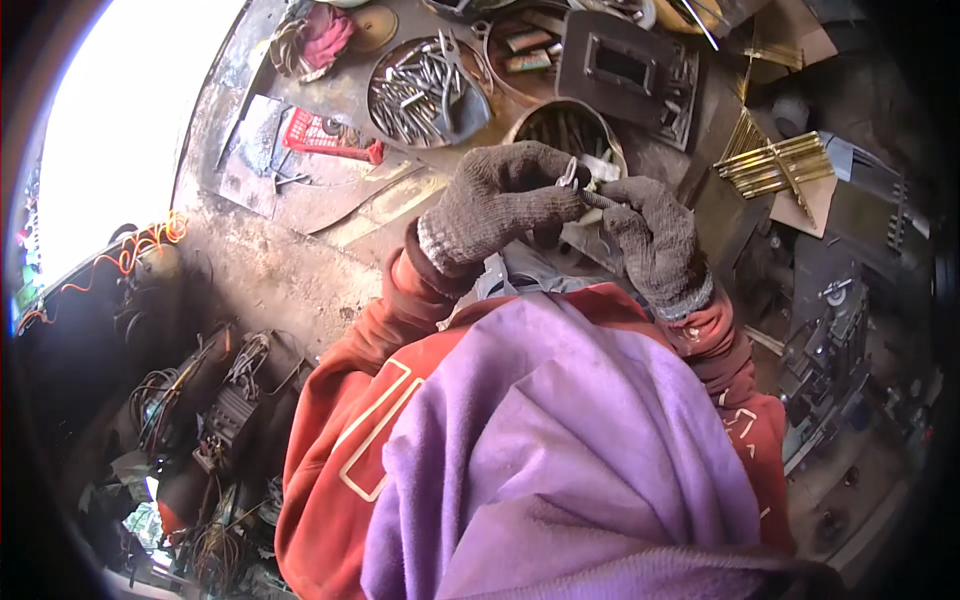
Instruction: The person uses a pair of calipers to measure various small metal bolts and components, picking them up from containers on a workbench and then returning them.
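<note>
At the far left, a thin orange coiled hose [150, 240] springs in loose loops, and below it a tangle of cables [250, 360] lies among dark, grimy parts. The worn bench [285, 265] has a dusty, scuffed brown surface. On it sits a red plastic piece [325, 137] pierced with small holes, and beyond that a crumpled pinkish cloth [325, 42] lies soft and creased beside a flat round disc [373, 28]. Next comes a round pan [377, 118] heaped with slender, shiny metal bits [412, 88], with pliers [449, 88] among them. In the middle, the left hand [505, 198], in a coarse brown knitted glove with a pale cuff, has its grip closed, thumb and fingers pinching one end of a slim metal piece [597, 200], ridged along its length and brighter at that end. This piece bridges the two hands, held in front of a round tub [512, 130]. Behind the tub leans a dark squarish plate [588, 42] with a rectangular opening. The right hand [655, 240], gloved in the same rough knit, has its grip closed on the piece's other end, fingers curled. Farther right, straight, glossy brass-coloured rods [775, 168] lie bundled and crossing.
</note>
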A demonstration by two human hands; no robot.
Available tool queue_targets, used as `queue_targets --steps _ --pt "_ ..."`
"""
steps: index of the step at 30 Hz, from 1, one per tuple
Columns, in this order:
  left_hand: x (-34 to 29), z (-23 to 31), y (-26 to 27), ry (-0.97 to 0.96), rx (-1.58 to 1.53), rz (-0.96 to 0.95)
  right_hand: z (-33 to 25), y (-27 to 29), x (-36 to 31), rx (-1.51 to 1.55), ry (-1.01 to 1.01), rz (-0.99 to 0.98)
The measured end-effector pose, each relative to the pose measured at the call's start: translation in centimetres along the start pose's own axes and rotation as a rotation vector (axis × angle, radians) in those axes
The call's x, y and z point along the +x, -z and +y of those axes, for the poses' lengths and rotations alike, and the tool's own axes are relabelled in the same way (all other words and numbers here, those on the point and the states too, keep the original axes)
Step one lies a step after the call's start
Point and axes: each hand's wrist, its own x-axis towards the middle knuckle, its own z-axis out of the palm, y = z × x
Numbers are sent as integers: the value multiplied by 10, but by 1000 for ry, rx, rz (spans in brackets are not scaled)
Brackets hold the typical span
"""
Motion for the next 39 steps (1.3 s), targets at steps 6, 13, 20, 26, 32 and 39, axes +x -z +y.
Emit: queue_targets --steps 6,13,20,26,32,39 --pt "-25 -46 -89 -108 241 -89 39 -2 -132 657 -671 257" --pt "-29 -65 -162 318 252 -80 23 53 -204 62 -224 234" --pt "-6 -43 -163 -74 584 -343 46 28 -211 -123 -250 348" --pt "27 1 -68 154 301 -282 23 12 -96 378 -399 113" --pt "72 77 10 189 158 -200 11 -8 28 -46 -304 107" --pt "179 128 72 131 407 -574 65 -40 90 684 -858 300"
